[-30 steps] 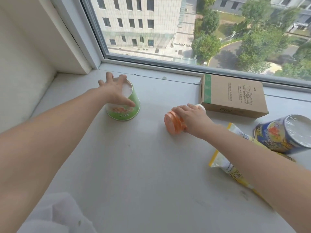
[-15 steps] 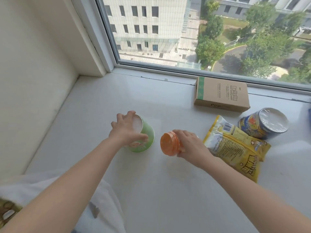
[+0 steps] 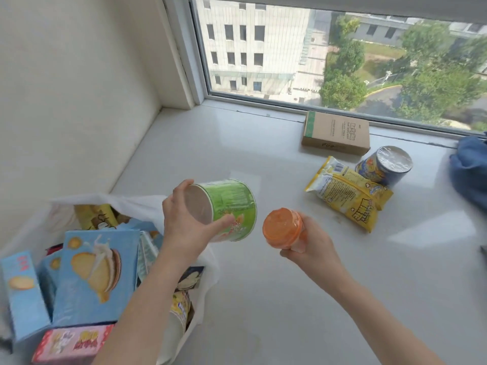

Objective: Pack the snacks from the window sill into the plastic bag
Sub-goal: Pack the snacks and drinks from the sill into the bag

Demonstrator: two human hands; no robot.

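The left hand (image 3: 184, 227) grips a round green paper snack cup (image 3: 226, 209), thumb across its printed wall and fingers curled over the white rim, tipping it on its side above the open mouth of a thin white plastic bag (image 3: 147, 206). The right hand (image 3: 311, 243) wraps its curled fingers round a small clear plastic jar with a ribbed orange lid (image 3: 283, 227), lid turned toward the camera, lifted off the smooth pale stone window sill (image 3: 263, 299). Glossy blue cardboard biscuit boxes (image 3: 97, 275) and a pink box (image 3: 73, 341) fill the bag. On the sill lie a crinkled yellow foil popcorn packet (image 3: 347, 196), touching a blue film-wrapped noodle cup (image 3: 387, 164), and just beyond them a flat brown cardboard box (image 3: 336, 133) by the glass
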